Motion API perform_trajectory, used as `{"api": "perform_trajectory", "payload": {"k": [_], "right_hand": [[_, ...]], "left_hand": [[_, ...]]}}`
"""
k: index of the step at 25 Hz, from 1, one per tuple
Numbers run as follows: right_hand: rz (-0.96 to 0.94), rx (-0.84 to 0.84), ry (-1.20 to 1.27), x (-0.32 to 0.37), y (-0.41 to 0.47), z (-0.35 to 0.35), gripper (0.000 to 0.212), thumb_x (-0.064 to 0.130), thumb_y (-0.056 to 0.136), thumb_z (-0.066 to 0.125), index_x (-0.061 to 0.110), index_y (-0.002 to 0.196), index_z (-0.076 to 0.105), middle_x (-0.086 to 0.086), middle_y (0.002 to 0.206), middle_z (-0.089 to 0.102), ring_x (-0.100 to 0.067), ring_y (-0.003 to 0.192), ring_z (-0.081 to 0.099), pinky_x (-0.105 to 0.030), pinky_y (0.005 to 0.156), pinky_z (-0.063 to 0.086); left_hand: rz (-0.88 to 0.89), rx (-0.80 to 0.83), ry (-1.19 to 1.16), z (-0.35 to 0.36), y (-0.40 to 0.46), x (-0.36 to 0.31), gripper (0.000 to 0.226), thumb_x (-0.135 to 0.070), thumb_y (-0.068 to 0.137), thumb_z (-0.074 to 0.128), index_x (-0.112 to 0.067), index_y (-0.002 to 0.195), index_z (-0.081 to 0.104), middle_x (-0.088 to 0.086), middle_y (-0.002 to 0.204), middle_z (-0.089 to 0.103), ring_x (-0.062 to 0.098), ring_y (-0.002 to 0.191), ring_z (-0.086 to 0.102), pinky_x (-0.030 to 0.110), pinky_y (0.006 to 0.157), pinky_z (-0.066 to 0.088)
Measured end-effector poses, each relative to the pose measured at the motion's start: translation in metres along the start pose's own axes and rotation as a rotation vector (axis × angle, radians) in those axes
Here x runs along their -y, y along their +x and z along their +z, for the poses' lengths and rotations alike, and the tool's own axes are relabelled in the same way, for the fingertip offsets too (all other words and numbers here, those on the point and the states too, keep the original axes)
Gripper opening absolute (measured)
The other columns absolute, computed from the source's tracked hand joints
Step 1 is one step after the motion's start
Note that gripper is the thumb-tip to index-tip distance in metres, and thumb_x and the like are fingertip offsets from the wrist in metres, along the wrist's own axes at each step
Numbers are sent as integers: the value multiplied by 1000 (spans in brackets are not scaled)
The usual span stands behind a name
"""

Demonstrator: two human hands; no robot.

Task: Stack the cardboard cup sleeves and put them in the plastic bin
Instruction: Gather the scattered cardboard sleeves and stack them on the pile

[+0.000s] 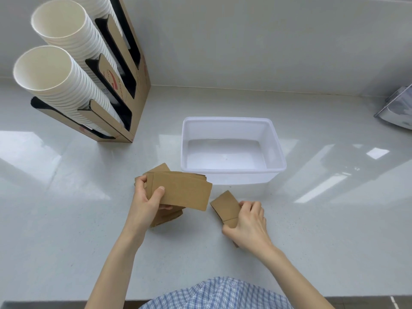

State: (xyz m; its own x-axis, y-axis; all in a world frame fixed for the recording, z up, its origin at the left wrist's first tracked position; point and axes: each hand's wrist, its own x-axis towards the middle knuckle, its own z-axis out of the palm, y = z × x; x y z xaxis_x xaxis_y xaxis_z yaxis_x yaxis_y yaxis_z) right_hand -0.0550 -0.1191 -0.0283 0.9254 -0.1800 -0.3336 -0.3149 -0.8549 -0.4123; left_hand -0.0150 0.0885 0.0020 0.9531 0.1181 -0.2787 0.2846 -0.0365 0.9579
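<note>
My left hand [148,202] grips a stack of flat brown cardboard cup sleeves [185,191], held above the counter just left of the bin's near corner. More loose sleeves [166,218] lie on the counter under that hand. My right hand [249,226] presses down on and grips a single flattened sleeve [225,207] lying on the counter in front of the bin. The translucent white plastic bin [231,172] stands behind both hands with nothing inside.
A cardboard dispenser rack [136,85] with tall stacks of white paper cups [58,70] stands at the back left. A clear plastic object [399,108] sits at the right edge. The glossy white counter ends near my checked shirt [220,295].
</note>
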Motion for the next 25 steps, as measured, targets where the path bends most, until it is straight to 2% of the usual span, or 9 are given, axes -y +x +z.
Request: {"api": "perform_trajectory", "payload": {"k": [4, 7, 9, 12, 14, 16, 20, 23, 25], "right_hand": [[-102, 47, 164, -11, 0, -19, 62, 29, 75, 60, 9, 125, 31, -1, 112, 26, -20, 119, 31, -22, 93, 34], [-157, 79, 280, -9, -3, -33, 59, 30, 77, 61, 16, 125, 30, 4, 111, 25, -10, 113, 34, -9, 70, 39], [-192, 67, 346, -3, -4, -40, 57, 28, 77, 62, 18, 125, 31, 5, 111, 27, -6, 108, 37, -5, 64, 41], [-319, 52, 383, 11, -4, -45, 60, 27, 77, 64, 20, 127, 32, 7, 111, 26, -3, 107, 37, -11, 76, 47], [-423, 33, 302, 19, -3, -44, 65, 29, 76, 64, 21, 131, 31, 8, 114, 25, -9, 114, 33, -23, 96, 40], [-508, -7, 196, 26, -1, -42, 68, 29, 76, 63, 21, 135, 30, 5, 118, 26, -13, 116, 29, -24, 104, 30], [-599, -68, 80, 35, 2, -38, 67, 28, 78, 61, 21, 137, 30, -1, 128, 30, -13, 115, 28, -23, 104, 23], [-632, -66, 39, 35, 3, -37, 67, 29, 77, 62, 24, 136, 31, 1, 128, 32, -11, 114, 29, -19, 97, 17], [-606, -53, 70, 31, 4, -37, 69, 34, 76, 64, 28, 136, 31, 4, 126, 31, -8, 114, 27, -19, 97, 16]], "left_hand": [[-4, 16, 0, 2, 0, -1, 32, -10, 90, 43, -17, 121, 38, 14, 128, 48, 13, 91, 54, 13, 54, 54], [-15, 24, -6, 3, -2, -4, 30, -10, 90, 43, -18, 118, 39, 12, 125, 49, 12, 88, 56, 15, 55, 55], [-18, 38, -13, 6, -4, -6, 27, -8, 90, 43, -19, 114, 40, 9, 118, 51, 9, 84, 59, 15, 54, 55], [-38, 67, -12, 13, -7, -9, 27, -9, 90, 43, -17, 116, 40, 1, 101, 55, -1, 61, 64, 19, 55, 57], [-64, 104, -3, 21, -10, -10, 25, -12, 92, 40, -17, 116, 40, -4, 90, 58, -4, 53, 62, 26, 63, 57], [-80, 142, -12, 29, -12, -12, 21, -14, 93, 35, -16, 113, 42, -3, 82, 60, -1, 49, 61, 30, 70, 53], [-82, 202, -27, 39, -15, -13, 23, -26, 94, 32, -15, 110, 44, 3, 85, 58, 12, 57, 60, 20, 57, 53], [-22, 218, 23, 43, -17, -9, 11, -27, 91, 43, -25, 102, 43, -3, 87, 59, 2, 57, 61, 17, 53, 51], [-6, 217, 52, 44, -17, -6, 15, -24, 90, 47, -26, 103, 41, -5, 89, 60, 2, 53, 60, 20, 58, 52]]}}
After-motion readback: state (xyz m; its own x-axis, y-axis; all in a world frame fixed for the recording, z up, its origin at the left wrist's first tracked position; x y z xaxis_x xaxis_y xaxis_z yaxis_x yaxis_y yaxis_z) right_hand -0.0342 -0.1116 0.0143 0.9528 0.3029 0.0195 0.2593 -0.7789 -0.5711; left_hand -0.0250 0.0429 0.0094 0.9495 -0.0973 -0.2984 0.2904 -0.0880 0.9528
